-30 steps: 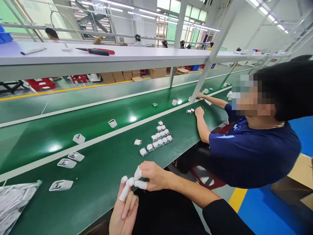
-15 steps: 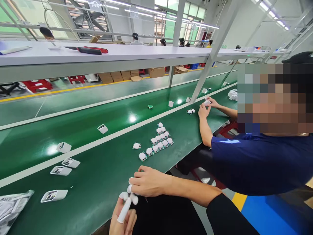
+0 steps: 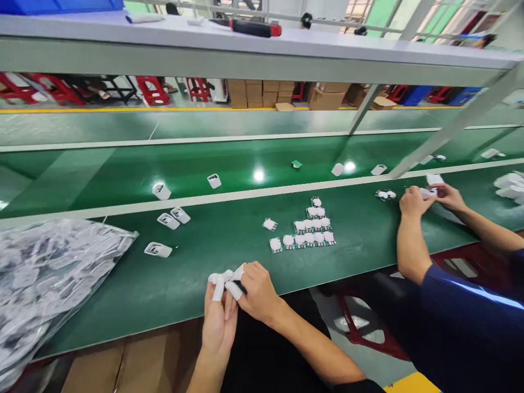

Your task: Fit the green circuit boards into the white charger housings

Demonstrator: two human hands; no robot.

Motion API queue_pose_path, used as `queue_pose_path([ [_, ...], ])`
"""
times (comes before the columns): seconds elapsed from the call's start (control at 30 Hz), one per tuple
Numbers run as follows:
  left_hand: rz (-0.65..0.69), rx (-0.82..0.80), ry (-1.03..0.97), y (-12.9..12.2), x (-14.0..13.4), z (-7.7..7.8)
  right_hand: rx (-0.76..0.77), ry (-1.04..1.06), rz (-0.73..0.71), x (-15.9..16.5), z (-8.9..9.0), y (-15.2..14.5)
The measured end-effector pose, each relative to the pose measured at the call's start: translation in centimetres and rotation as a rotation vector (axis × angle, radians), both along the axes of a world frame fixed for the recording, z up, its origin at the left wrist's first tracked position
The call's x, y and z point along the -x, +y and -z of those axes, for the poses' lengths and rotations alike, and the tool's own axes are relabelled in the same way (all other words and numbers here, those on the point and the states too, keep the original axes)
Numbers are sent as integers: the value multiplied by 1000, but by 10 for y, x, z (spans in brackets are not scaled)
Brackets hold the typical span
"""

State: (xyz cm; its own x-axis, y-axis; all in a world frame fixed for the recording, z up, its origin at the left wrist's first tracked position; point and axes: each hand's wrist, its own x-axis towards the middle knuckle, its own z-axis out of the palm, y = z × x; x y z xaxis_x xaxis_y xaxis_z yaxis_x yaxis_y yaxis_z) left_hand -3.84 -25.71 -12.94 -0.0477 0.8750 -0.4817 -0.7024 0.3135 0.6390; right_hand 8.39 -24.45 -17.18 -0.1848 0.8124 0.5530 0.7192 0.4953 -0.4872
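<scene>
At the table's front edge, my left hand [image 3: 218, 325] and my right hand [image 3: 262, 292] meet at the fingertips. White finger cots [image 3: 219, 286] cover the thumb and index tips of both. The fingers of each hand are closed in a pinch; anything between them blends with the white cots and I cannot make it out. Just beyond lie several small green circuit boards [image 3: 299, 240] with round white tops, set out in stepped rows. A single circuit board [image 3: 269, 224] sits left of the rows. Several open white plastic housings [image 3: 158, 249] rest farther left.
A large clear bag [image 3: 61, 273] of white parts covers the table's left end. Across the back runs a raised shelf [image 3: 164, 54] carrying red-black pliers [image 3: 256, 28]. A co-worker's hands [image 3: 417, 201] hold a white part at right. Cardboard boxes [image 3: 123, 360] stand below the table edge.
My view has turned left and down, bringing the bag of parts into fuller sight. Both my hands have risen over the table edge, fingertips still together. The co-worker's hands still hold a white part.
</scene>
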Motion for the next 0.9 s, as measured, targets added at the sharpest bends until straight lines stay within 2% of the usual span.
queue_pose_path([
  [0.13,31,42,-120,0,1,8,33,66,-44,-3,2,8],
  [0.33,-31,88,-174,12,21,-9,70,181,-102,-6,1,13],
  [0.43,7,80,-184,12,23,-14,98,240,-79,-7,-2,13],
  [0.53,66,100,-255,6,19,-8,98,261,-114,-9,-2,16],
  [0.73,101,88,-390,-1,17,7,120,277,-197,-15,1,20],
  [0.9,30,22,-444,0,17,13,176,290,-285,-18,0,19],
])
